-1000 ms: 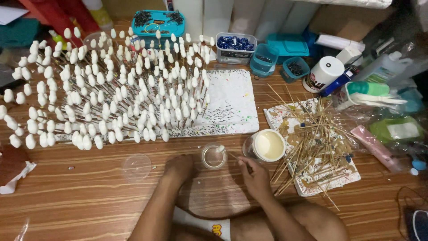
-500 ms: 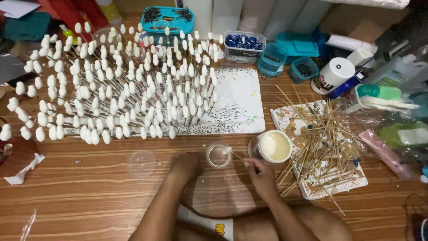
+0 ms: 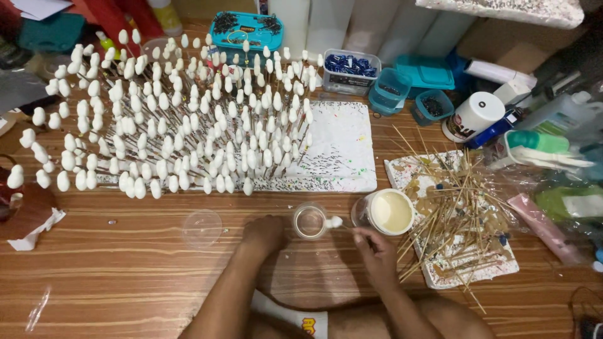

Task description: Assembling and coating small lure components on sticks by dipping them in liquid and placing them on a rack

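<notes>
The small clear cup [image 3: 310, 222] stood upright on the wooden floor [image 3: 125, 282], round-mouthed, see-through, with glossy walls. Across its rim at about three o'clock rested the white bulb-shaped tip of a thin stick [image 3: 336, 221], smooth and matte like the many others standing behind it.

The left hand [image 3: 264, 233] lay curled at the cup's nine o'clock side, fingers bent against the cup; whether it truly gripped the cup could not be told. The right hand [image 3: 374, 248] sat at the cup's four o'clock, fingers pinched shut on the stick, its white tip pointing toward nine o'clock onto the cup.

Just beside the right hand, at its twelve o'clock, stood a clear cup of creamy white liquid [image 3: 390, 212], its surface flat and shiny. At the left hand's nine o'clock lay a flat clear plastic lid [image 3: 201, 228]. At twelve o'clock from both hands, a white foam slab [image 3: 342, 150], speckled with paint and pricked with holes, bore rows of upright white-tipped sticks [image 3: 188, 125]. At three o'clock, a second spattered foam board [image 3: 477, 270] carried a loose heap of bare bamboo skewers [image 3: 452, 213], thin, straw-coloured and crossed at all angles.
</notes>
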